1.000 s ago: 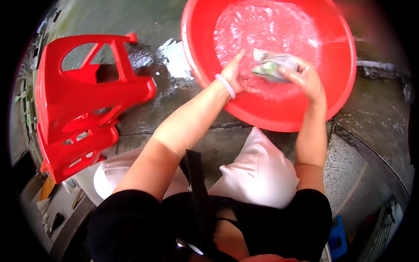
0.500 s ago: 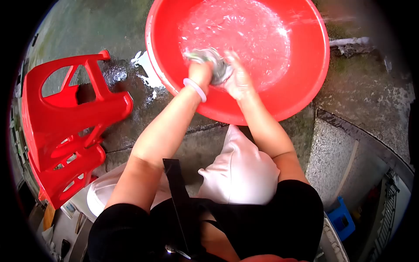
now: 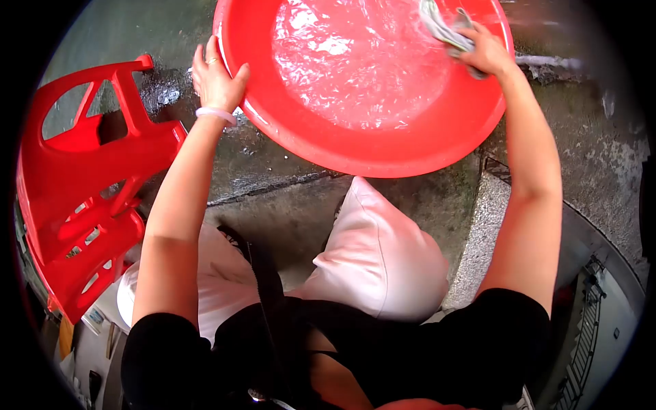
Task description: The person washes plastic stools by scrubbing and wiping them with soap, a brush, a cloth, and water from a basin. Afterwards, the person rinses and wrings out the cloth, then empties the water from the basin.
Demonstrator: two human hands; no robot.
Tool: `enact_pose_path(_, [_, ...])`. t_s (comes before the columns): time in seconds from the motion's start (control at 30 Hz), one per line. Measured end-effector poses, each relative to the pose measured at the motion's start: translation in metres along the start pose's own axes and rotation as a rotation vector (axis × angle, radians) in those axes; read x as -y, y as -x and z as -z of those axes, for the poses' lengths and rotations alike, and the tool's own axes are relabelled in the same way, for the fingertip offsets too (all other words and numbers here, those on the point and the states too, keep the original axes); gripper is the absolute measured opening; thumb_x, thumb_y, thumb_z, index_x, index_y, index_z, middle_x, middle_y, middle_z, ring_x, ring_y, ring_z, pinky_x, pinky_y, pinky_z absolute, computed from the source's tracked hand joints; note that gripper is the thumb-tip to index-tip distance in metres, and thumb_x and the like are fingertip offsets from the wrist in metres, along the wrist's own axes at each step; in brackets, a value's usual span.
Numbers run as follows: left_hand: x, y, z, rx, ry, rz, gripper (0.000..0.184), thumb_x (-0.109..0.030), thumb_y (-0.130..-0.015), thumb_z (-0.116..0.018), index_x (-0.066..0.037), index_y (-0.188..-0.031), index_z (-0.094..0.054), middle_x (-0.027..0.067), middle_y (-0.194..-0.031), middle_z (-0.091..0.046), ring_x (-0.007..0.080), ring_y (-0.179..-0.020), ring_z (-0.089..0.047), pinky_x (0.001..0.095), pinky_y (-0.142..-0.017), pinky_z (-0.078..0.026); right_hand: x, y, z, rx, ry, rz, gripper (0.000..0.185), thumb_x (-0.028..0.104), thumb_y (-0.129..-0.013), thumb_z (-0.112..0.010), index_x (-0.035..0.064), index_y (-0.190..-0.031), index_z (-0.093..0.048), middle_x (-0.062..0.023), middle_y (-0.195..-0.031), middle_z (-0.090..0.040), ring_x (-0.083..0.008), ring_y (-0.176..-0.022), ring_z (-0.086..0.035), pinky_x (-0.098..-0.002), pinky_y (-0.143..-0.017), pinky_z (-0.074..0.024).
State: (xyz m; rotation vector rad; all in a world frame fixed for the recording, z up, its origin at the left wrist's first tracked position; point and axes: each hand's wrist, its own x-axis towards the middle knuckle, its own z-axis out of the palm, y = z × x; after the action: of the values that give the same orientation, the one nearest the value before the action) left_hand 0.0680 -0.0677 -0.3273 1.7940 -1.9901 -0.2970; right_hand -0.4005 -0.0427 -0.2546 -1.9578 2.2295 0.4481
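Observation:
A large red basin [image 3: 383,160] with rippling water stands on the wet ground at the top of the head view. At its left rim is my left hand [image 3: 220,83], with a pale bracelet at the wrist; the fingers lie along the outer side and the thumb sits over the edge. My right hand [image 3: 486,53] is over the right side of the basin, closed around a wet, bunched whitish-grey cloth [image 3: 444,29]. Part of the cloth hangs toward the water, slightly blurred.
A red plastic chair [image 3: 102,164] lies tipped at the left. Wet, stained concrete [image 3: 273,225] surrounds the basin. My knees in light trousers [image 3: 383,260] are just below it. A speckled stone edge [image 3: 478,232] runs along the lower right.
My hands were together at the near side of the basin on the cloth. My left hand has moved to the left rim, and my right hand has carried the cloth to the right.

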Motion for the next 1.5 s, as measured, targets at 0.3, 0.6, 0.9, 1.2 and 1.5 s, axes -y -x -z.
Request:
enact_pose_path(0.3, [-0.010, 0.009, -0.022, -0.035, 1.223, 0.518, 0.053, 0.005, -0.076, -0.064, -0.002, -0.125, -0.043, 0.0122, -0.112, -0.059, 0.0194, -0.096, -0.060, 0.0321, -0.083, -0.051, 0.025, 0.134, -0.021, 0.314, 0.276, -0.178, 0.052, 0.048, -0.072, -0.066, 0.0162, -0.113, -0.061, -0.0107, -0.118, -0.058, -0.0314, -0.105, -0.056, -0.0396, -0.085, -0.0493])
enact_pose_path(0.6, [-0.015, 0.012, -0.012, -0.007, 1.122, 0.728, 0.062, -0.050, -0.095, -0.033, -0.003, -0.134, -0.041, 0.0179, -0.126, -0.050, 0.0232, -0.115, -0.048, 0.0321, -0.099, -0.037, 0.284, 0.135, -0.049, 0.196, -1.354, 0.400, 0.056, 0.035, -0.078, -0.067, 0.0090, -0.125, -0.053, -0.0246, -0.124, -0.048, -0.0342, -0.116, -0.049, -0.0381, -0.098, -0.0394])
enact_pose_path(0.9, [-0.018, 0.005, -0.013, -0.034, 1.304, 0.832, 0.051, -0.049, -0.093, -0.043, -0.002, -0.108, -0.059, 0.0077, -0.100, -0.062, 0.0135, -0.086, -0.058, 0.0291, -0.077, -0.047, 0.348, -0.098, -0.022, -0.701, -0.833, 0.690, 0.032, 0.015, -0.075, -0.058, 0.0190, -0.106, -0.066, -0.0140, -0.123, -0.050, -0.0333, -0.109, -0.048, -0.0409, -0.089, -0.0446])
enact_pose_path(1.2, [-0.023, 0.002, -0.012, 0.008, 1.210, 0.854, 0.032, -0.026, -0.086, -0.066, -0.001, -0.104, -0.059, 0.0053, -0.094, -0.064, 0.0103, -0.082, -0.057, 0.0267, -0.074, -0.046, 0.090, -0.260, 0.007, -0.524, -0.207, -0.284, 0.044, 0.034, -0.094, -0.035, 0.0323, -0.137, -0.031, -0.0055, -0.145, -0.027, -0.0368, -0.121, -0.037, -0.0556, -0.089, -0.0415])
enact_pose_path(1.5, [-0.026, 0.003, -0.008, 0.001, 1.199, 0.810, 0.035, -0.027, -0.086, -0.065, 0.001, -0.105, -0.058, 0.0080, -0.097, -0.064, 0.0115, -0.084, -0.058, 0.0276, -0.076, -0.047, -0.079, -0.087, -0.164, -0.191, 0.109, -0.256, 0.060, 0.035, -0.091, -0.042, 0.0192, -0.145, -0.021, -0.0096, -0.151, -0.015, -0.0415, -0.132, -0.022, -0.0565, -0.096, -0.0363])
